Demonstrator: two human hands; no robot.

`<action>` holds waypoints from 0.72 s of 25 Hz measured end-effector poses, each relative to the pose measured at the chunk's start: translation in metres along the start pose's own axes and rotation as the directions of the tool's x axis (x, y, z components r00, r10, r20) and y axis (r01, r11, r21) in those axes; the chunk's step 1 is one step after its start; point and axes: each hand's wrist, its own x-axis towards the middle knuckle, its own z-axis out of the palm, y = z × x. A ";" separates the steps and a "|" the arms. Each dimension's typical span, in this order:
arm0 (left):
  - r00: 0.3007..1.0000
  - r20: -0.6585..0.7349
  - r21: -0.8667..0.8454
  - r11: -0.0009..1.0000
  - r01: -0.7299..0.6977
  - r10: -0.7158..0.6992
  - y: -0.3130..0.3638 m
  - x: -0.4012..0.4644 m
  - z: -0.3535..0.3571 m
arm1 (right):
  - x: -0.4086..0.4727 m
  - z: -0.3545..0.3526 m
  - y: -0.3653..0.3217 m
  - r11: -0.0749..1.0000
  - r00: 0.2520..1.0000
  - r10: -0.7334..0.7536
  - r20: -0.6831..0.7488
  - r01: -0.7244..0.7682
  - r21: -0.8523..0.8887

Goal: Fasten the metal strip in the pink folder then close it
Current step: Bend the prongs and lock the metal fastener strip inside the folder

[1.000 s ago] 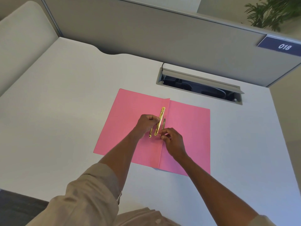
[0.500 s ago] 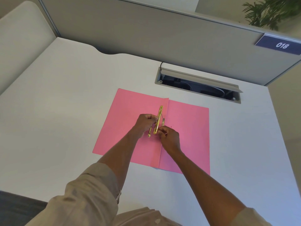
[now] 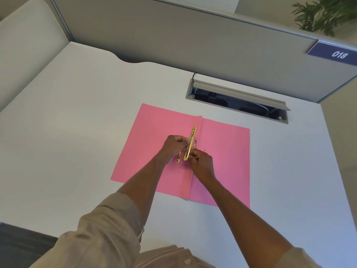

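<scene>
White desk (image 3: 77, 132), open pink folder (image 3: 154, 136), both hands pinching metal strip (image 3: 190, 144) between them

Folder (image 3: 154, 151): pink, open flat, both halves spread under hands, crease running away from wrists. Strip (image 3: 190, 144): gold metal bar, slotted, lying along crease, far end beyond fingertips, near end between both hands (second thin gold prong (image 3: 179, 157) just below left hand, partly hidden).
</scene>
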 end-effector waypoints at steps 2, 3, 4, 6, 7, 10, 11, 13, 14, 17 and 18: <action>1.000 0.000 0.020 1.000 -0.006 0.006 0.001 -0.001 0.000 | -0.002 -0.002 0.000 0.998 1.000 0.028 -0.005 -0.027 0.060; 1.000 -0.001 0.031 0.999 -0.009 0.009 0.001 -0.002 0.000 | -0.003 -0.003 0.000 0.993 0.998 0.057 -0.019 -0.054 0.105; 1.000 -0.001 0.043 0.999 -0.014 0.014 0.001 -0.003 0.000 | -0.004 -0.004 0.001 0.985 0.995 0.093 -0.037 -0.086 0.150; 1.000 0.001 0.085 0.996 -0.027 0.027 0.001 -0.005 0.001 | -0.005 -0.005 0.003 0.968 0.986 0.158 -0.059 -0.143 0.208; 0.999 -0.002 0.118 0.992 -0.038 0.039 0.000 -0.006 0.002 | -0.005 -0.004 0.003 0.962 0.982 0.181 -0.061 -0.164 0.220; 0.996 -0.030 0.222 0.972 -0.077 0.086 -0.003 -0.008 0.006 | 0.001 -0.004 0.001 0.962 0.973 0.221 -0.068 -0.206 0.179; 0.994 -0.038 0.263 0.961 -0.090 0.103 -0.004 -0.008 0.007 | 0.004 -0.005 0.000 0.964 0.971 0.228 -0.074 -0.215 0.154; 0.990 -0.051 0.355 0.929 -0.108 0.135 -0.005 -0.007 0.010 | 0.008 -0.005 -0.001 0.965 0.966 0.245 -0.077 -0.235 0.119; 0.988 -0.055 0.400 0.910 -0.113 0.147 -0.006 -0.006 0.012 | 0.008 -0.005 -0.001 0.962 0.963 0.258 -0.075 -0.248 0.116; 0.982 -0.061 0.502 0.856 -0.125 0.180 -0.008 -0.005 0.017 | 0.011 -0.006 0.003 0.959 0.958 0.275 -0.080 -0.268 0.087; 0.980 -0.061 0.519 0.845 -0.130 0.189 -0.009 -0.004 0.018 | 0.011 -0.007 0.004 0.960 0.958 0.277 -0.080 -0.271 0.077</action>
